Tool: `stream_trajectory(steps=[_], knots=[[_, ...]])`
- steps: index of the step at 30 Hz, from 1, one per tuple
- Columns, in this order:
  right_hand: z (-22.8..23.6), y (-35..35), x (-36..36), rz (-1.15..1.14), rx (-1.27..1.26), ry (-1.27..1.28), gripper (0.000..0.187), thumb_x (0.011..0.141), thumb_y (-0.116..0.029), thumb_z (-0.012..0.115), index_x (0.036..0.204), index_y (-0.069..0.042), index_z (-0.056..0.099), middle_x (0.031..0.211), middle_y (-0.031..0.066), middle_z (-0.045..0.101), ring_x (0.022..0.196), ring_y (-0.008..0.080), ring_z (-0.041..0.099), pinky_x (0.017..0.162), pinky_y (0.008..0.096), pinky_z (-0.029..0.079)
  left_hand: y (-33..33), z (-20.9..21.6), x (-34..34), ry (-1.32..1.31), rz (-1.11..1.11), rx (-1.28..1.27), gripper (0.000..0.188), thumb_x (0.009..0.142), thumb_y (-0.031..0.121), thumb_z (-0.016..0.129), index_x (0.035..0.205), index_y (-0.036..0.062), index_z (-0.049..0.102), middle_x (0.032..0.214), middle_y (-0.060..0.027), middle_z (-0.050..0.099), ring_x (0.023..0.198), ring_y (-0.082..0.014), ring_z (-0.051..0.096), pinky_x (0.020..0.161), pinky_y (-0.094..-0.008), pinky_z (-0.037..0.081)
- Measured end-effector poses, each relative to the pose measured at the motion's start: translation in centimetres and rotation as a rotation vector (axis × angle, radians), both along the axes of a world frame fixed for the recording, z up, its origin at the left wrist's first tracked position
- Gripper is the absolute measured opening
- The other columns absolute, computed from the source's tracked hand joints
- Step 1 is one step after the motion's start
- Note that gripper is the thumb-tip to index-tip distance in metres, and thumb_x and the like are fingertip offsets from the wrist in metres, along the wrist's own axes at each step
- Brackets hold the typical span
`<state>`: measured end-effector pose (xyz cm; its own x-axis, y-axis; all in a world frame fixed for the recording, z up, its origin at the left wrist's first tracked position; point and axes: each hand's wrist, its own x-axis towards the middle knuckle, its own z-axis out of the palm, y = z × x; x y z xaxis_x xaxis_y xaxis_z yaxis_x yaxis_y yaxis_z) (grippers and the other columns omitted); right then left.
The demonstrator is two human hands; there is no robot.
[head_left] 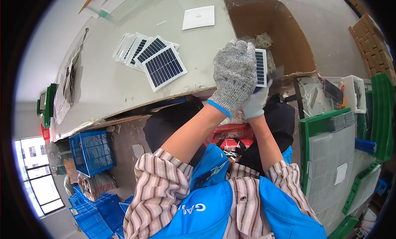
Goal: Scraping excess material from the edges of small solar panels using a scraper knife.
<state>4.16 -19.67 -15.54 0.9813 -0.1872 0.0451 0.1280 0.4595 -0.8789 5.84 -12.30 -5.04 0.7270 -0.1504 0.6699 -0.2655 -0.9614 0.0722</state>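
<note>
Two gloved hands of mine are at one panel (260, 68), near the front edge of the table (198, 62) and beside the open carton (291, 39). My left hand (235, 70), in grey knit, has its fingers curled in and covers the panel's left part; what they pinch is hidden, so I cannot tell. My right hand (256, 102), paler and partly blurred, is closed on the panel's lower end, its far fingers indistinct. Dark cells and a white border are visible on the panel. Left of my hands, loose panels (164, 68) lie overlapped in a fan. A white card (199, 17) lies beyond, well apart from them.
</note>
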Motion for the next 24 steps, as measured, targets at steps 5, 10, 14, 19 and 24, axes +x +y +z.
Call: stream_trajectory(steps=[5, 10, 14, 19, 24], knots=[[-3.8, 1.4, 6.9, 0.381, 0.641, 0.022, 0.026, 0.1, -0.022, 0.035, 0.116, -0.006, 0.048, 0.116, 0.0032, 0.054, 0.105, 0.015, 0.055, 0.092, 0.034, 0.047, -0.4, 0.2, 0.6, 0.121, -0.072, -0.038, 0.031, 0.079, 0.016, 0.057, 0.108, 0.0053, 0.061, 0.099, -0.0125, 0.06, 0.096, -0.0315, 0.056, 0.087, -0.0443, 0.044], [-1.2, -2.9, 4.3, 0.347, 0.18, 0.013, 0.023, 0.09, -0.019, 0.055, 0.104, -0.001, 0.061, 0.093, 0.0056, 0.067, 0.075, 0.011, 0.063, 0.07, 0.0256, 0.053, 1.4, 0.8, -0.3, 0.052, -0.055, -0.074, 0.037, 0.082, 0.034, 0.062, 0.107, 0.0077, 0.061, 0.105, -0.0134, 0.06, 0.101, -0.0314, 0.056, 0.088, -0.0432, 0.044], [0.1, -5.5, -1.1, 0.339, -0.296, -0.023, 0.016, 0.082, -0.014, 0.067, 0.089, 0.0, 0.064, 0.077, 0.0015, 0.066, 0.064, 0.0058, 0.058, 0.06, 0.0212, 0.047, 2.0, 1.2, -1.1, 0.032, 0.011, 0.092, 0.035, 0.081, 0.035, 0.063, 0.103, 0.0083, 0.06, 0.098, -0.013, 0.059, 0.097, -0.0323, 0.055, 0.084, -0.0449, 0.043], [0.1, -6.3, -0.5, 0.39, -0.072, -0.006, 0.015, 0.085, -0.014, 0.066, 0.085, 0.0, 0.06, 0.066, 0.0002, 0.059, 0.057, 0.0072, 0.056, 0.05, 0.0224, 0.046, 1.3, 0.4, -0.7, -0.062, -0.098, 0.017, 0.031, 0.081, 0.03, 0.063, 0.104, 0.009, 0.062, 0.092, -0.0104, 0.06, 0.093, -0.0298, 0.057, 0.08, -0.0422, 0.046], [0.1, -6.4, -3.7, 0.096, 0.042, 0.107, 0.014, 0.087, -0.009, 0.063, 0.097, 0.0, 0.057, 0.077, 0.0025, 0.06, 0.063, 0.0076, 0.057, 0.05, 0.0245, 0.05, 1.4, 3.0, -0.8, 0.179, -0.223, 0.036, 0.026, 0.082, 0.031, 0.062, 0.098, 0.0105, 0.067, 0.088, -0.0096, 0.061, 0.086, -0.0272, 0.059, 0.072, -0.0394, 0.049]])
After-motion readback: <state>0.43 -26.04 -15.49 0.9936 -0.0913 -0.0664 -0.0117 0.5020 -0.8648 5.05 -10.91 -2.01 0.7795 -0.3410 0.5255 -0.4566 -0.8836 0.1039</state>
